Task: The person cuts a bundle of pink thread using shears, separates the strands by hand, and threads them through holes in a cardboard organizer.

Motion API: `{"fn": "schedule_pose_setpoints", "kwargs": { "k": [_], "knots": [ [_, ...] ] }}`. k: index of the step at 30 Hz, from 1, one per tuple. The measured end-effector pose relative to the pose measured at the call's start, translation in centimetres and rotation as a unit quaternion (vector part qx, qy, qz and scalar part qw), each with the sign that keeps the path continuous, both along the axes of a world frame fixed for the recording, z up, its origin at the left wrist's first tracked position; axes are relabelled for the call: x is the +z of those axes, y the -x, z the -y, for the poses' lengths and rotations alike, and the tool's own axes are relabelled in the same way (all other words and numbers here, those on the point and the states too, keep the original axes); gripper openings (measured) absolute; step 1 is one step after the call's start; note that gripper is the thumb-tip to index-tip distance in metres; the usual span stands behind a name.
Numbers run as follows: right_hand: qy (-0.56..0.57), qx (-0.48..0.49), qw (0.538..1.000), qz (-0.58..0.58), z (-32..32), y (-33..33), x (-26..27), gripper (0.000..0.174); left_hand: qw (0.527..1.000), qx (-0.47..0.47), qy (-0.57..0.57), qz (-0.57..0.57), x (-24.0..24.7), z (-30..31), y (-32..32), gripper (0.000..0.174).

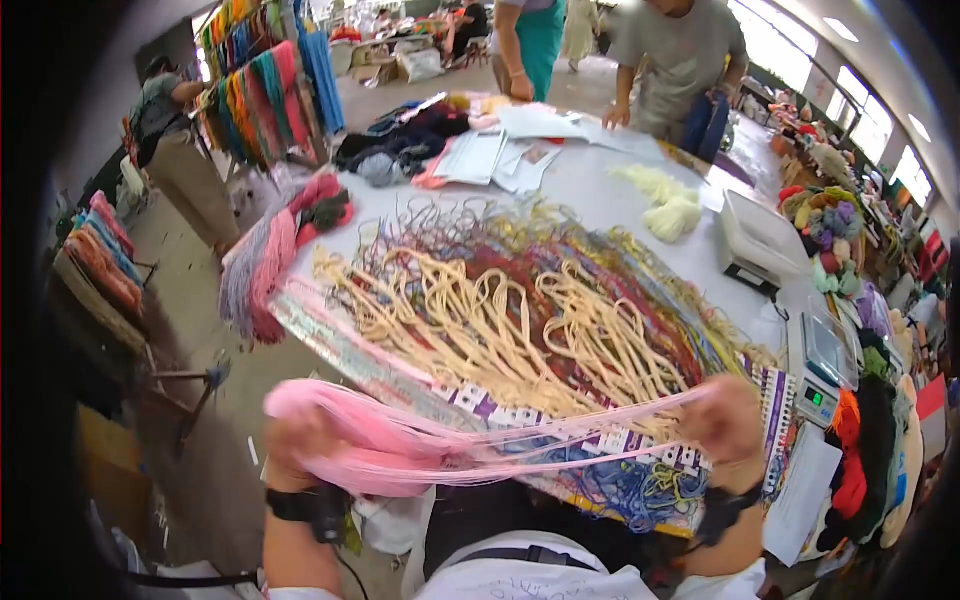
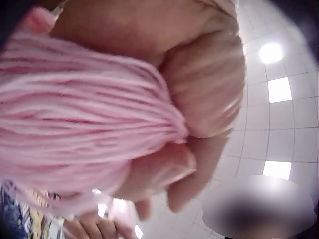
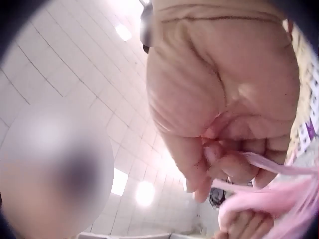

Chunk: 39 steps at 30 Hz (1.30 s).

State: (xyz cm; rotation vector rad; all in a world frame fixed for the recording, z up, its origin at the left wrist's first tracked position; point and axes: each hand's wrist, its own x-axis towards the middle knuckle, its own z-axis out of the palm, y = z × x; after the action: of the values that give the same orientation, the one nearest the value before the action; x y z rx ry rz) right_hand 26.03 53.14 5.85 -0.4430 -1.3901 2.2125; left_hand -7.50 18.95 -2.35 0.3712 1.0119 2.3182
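- Left hand point(image 1: 305, 440): fingers curled round the thick bunched end of the pink yarn point(image 1: 375, 425), strands running in against the palm.
- Right hand point(image 1: 722, 418): fingers bent in, thin strands of the same yarn caught between them. Exact fingertip contact: can't tell.
- Yarn: stretched between the two hands at the near edge of the table point(image 1: 575, 185), bulky at the left, thinning to separate strands toward the right. Can't tell if it touches the table.
- Dark bands on both wrists.
- Near part of table: purple-and-white strip point(image 1: 490, 408) behind the yarn, blue tangled threads point(image 1: 640, 497) just beside the near edge.
- Middle of table: cream cords point(image 1: 480, 310) lying in long loops over multicoloured threads point(image 1: 530, 235).
- Table's left side: pink and grey skeins point(image 1: 268, 262) draped over the edge.
- Table's right side: scale point(image 1: 818, 398) with a green display, clear-walled bin point(image 1: 760, 235) farther up.
- Far part of table: dark yarn point(image 1: 400, 142), papers point(image 1: 470, 158), pale yellow yarn point(image 1: 670, 207).
- Beyond table's far edge: person in a grey shirt point(image 1: 680, 65), another in a teal apron point(image 1: 540, 50).
- Left of table, well apart: yarn rack point(image 1: 250, 95), person point(image 1: 175, 150) next to it.
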Motion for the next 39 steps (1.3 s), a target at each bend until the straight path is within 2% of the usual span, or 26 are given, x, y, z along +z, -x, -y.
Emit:
{"fn": "schedule_pose_setpoints", "kwargs": {
  "k": [1, 2, 3, 5, 6, 7, 8, 9, 10, 11, 12, 13, 14, 15, 16, 17, 19, 21, 22, 24, 26, 31, 33, 36, 37, 39],
  "knots": [
    [-0.008, -0.063, 0.998, -0.016, -3.4, -3.1, -0.4, 0.022, 0.984, -0.124, -0.102, 0.077, 0.4, 3.2, 3.5, 0.018],
    [0.012, -0.139, 0.990, -0.004, -6.8, -6.7, -0.1, 0.023, 0.974, -0.123, -0.136, 0.133, 0.5, 5.1, 6.3, 0.016],
    [0.090, -0.199, 0.973, -0.072, -9.9, -10.6, 0.0, 0.019, 0.960, -0.122, -0.168, 0.189, 0.7, 6.6, 8.8, 0.016],
    [0.090, -0.318, 0.939, -0.101, -14.2, -18.7, 1.3, 0.021, 0.965, 0.002, -0.135, 0.225, -0.5, 10.4, 12.8, 0.013],
    [0.047, -0.363, 0.927, -0.087, -17.1, -24.1, 1.2, 0.023, 0.965, -0.003, -0.141, 0.222, -0.5, 11.3, 13.8, 0.013],
    [0.110, -0.400, 0.901, -0.125, -18.4, -28.3, 2.7, 0.024, 0.959, 0.070, -0.135, 0.238, -0.4, 12.1, 14.3, 0.013],
    [0.067, -0.525, 0.838, -0.131, -19.9, -32.9, 3.2, 0.026, 0.948, 0.142, -0.124, 0.255, -0.4, 12.4, 14.6, 0.014],
    [0.032, -0.556, 0.817, -0.153, -19.9, -36.2, 4.1, 0.031, 0.948, 0.138, -0.121, 0.260, -0.7, 12.1, 14.8, 0.014],
    [-0.011, -0.631, 0.769, -0.101, -18.0, -35.1, 6.6, 0.036, 0.955, 0.151, -0.105, 0.232, -0.9, 11.8, 15.0, 0.014],
    [-0.040, -0.617, 0.781, -0.090, -17.3, -34.5, 8.2, 0.035, 0.961, 0.165, -0.089, 0.203, -1.1, 11.5, 15.1, 0.014],
    [-0.067, -0.600, 0.794, -0.073, -16.9, -33.7, 9.3, 0.036, 0.967, 0.097, -0.106, 0.210, -1.9, 11.0, 15.5, 0.013],
    [-0.070, -0.541, 0.835, -0.069, -16.3, -30.9, 10.2, 0.036, 0.968, 0.033, -0.118, 0.219, -3.2, 10.3, 16.1, 0.013],
    [-0.065, -0.479, 0.873, -0.057, -15.1, -27.1, 10.5, 0.037, 0.970, 0.017, -0.091, 0.226, -1.5, 7.2, 13.2, 0.013],
    [-0.087, -0.453, 0.887, -0.009, -13.7, -22.4, 9.8, 0.037, 0.970, 0.000, -0.065, 0.233, 0.1, 4.2, 10.4, 0.013],
    [-0.112, -0.423, 0.899, 0.029, -12.3, -16.9, 8.6, 0.038, 0.978, -0.069, -0.055, 0.189, -1.4, 2.7, 10.3, 0.011],
    [-0.086, -0.390, 0.914, 0.076, -10.3, -11.9, 7.4, 0.037, 0.981, -0.102, -0.008, 0.164, -0.7, 0.2, 8.2, 0.016],
    [-0.142, -0.260, 0.936, 0.189, -5.5, -2.8, 3.8, 0.030, 0.975, -0.096, 0.124, 0.160, 0.0, -4.0, 3.9, 0.041],
    [-0.114, -0.140, 0.970, 0.162, -0.9, 4.7, 0.0, 0.021, 0.957, -0.206, 0.177, 0.104, -1.6, -7.4, 2.2, 0.037],
    [-0.112, -0.090, 0.971, 0.190, 0.6, 7.4, -1.8, 0.020, 0.923, -0.226, 0.311, 0.030, -0.1, -9.1, 0.6, 0.037],
    [-0.140, -0.042, 0.962, 0.231, 3.7, 12.6, -5.6, 0.021, 0.922, -0.241, 0.303, -0.003, -1.5, -10.9, -0.8, 0.029],
    [-0.156, -0.001, 0.956, 0.249, 6.2, 15.8, -7.6, 0.021, 0.891, -0.217, 0.375, -0.134, -2.4, -12.0, -1.4, 0.023],
    [-0.192, 0.024, 0.948, 0.252, 7.8, 18.8, -10.6, 0.022, 0.843, -0.184, 0.471, -0.183, -3.9, -11.7, -0.5, 0.015],
    [-0.255, 0.025, 0.929, 0.266, 7.9, 19.1, -11.4, 0.022, 0.815, -0.240, 0.469, -0.240, -4.1, -11.3, -0.8, 0.012],
    [-0.316, 0.053, 0.909, 0.265, 8.4, 19.7, -12.5, 0.022, 0.828, -0.321, 0.407, -0.212, -5.9, -12.6, -0.7, 0.011],
    [-0.330, 0.057, 0.902, 0.272, 8.5, 20.1, -13.1, 0.022, 0.844, -0.316, 0.408, -0.143, -6.5, -13.1, -1.0, 0.014],
    [-0.349, 0.047, 0.894, 0.278, 8.8, 20.4, -13.7, 0.021, 0.817, -0.297, 0.470, -0.155, -6.6, -13.8, -0.8, 0.016]
  ]
}}
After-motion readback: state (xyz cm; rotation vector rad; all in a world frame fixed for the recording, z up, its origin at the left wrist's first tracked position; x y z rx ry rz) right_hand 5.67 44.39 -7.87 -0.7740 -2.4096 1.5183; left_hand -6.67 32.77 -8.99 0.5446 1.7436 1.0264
